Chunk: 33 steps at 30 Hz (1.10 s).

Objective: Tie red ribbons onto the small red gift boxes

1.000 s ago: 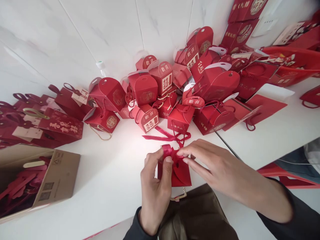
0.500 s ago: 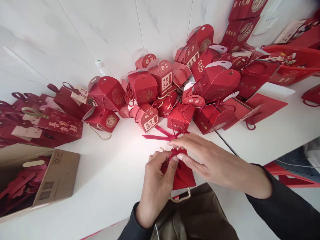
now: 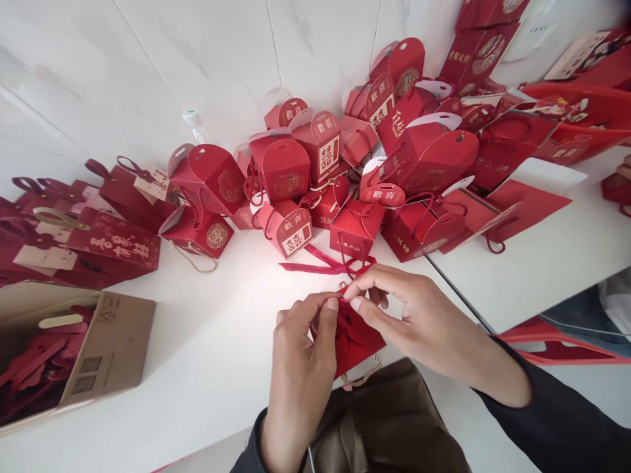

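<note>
Beneath left fingers [image 3: 327,325] and right fingers [image 3: 371,313], red box [image 3: 365,338]; both pinched on ribbon [image 3: 344,320].

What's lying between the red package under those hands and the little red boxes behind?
In the head view, a red ribbon lies on the white table between the red package and the little red boxes.

Seemingly a craft workroom: white table [image 3: 207,348], clustered red gift boxes [image 3: 288,169], open carton [image 3: 117,348]

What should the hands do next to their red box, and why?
Perhaps pull gently apart: the left hand and right hand seem to pinch something, mostly hidden, close together at the far edge of the red box. Tension might tighten it.
</note>
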### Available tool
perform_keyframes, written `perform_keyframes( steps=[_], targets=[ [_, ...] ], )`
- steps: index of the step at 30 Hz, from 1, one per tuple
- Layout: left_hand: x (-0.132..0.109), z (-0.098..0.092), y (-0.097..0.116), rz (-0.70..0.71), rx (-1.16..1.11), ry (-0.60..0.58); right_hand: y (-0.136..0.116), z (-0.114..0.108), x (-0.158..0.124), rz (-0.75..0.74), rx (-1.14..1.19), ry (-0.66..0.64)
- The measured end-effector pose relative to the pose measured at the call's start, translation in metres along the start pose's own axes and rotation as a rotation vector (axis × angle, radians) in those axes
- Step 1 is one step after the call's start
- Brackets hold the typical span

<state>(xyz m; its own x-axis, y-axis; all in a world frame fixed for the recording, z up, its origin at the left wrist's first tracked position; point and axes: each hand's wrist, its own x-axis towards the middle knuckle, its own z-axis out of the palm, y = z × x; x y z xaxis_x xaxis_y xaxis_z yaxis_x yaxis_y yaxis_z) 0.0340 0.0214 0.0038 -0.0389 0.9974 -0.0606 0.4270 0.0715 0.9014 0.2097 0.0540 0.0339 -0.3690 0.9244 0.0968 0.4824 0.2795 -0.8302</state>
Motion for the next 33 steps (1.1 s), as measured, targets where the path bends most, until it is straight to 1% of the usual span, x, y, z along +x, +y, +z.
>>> perform_keyframes(
  steps=[3,9,11,15,19,22,26,30,33],
  targets=[
    [-0.001,-0.001,0.000,-0.024,-0.041,-0.028,-0.001,0.004,-0.004,-0.022,-0.014,0.015],
    [-0.001,-0.001,0.003,-0.022,-0.082,-0.038,0.002,0.011,-0.004,-0.249,-0.230,0.151],
    [-0.001,0.000,0.004,-0.004,-0.083,-0.058,0.001,0.012,-0.004,-0.279,-0.248,0.164],
    [-0.001,0.000,0.005,0.001,-0.098,-0.091,-0.002,0.014,-0.006,-0.288,-0.230,0.141],
    [-0.002,0.000,0.005,-0.012,-0.106,-0.090,-0.004,0.014,-0.007,-0.246,-0.142,0.094],
    [-0.004,-0.001,0.007,-0.005,-0.101,-0.096,-0.005,0.012,-0.007,-0.161,-0.078,0.080],
    [-0.006,-0.003,0.008,0.013,-0.084,-0.108,-0.004,0.008,-0.005,-0.030,-0.003,0.026],
    [-0.006,-0.003,0.007,0.010,-0.098,-0.093,-0.001,0.008,-0.003,0.041,0.084,0.032],
    [-0.006,-0.003,0.007,-0.012,-0.147,-0.113,0.000,0.008,-0.002,0.093,0.163,0.025]
  ],
)
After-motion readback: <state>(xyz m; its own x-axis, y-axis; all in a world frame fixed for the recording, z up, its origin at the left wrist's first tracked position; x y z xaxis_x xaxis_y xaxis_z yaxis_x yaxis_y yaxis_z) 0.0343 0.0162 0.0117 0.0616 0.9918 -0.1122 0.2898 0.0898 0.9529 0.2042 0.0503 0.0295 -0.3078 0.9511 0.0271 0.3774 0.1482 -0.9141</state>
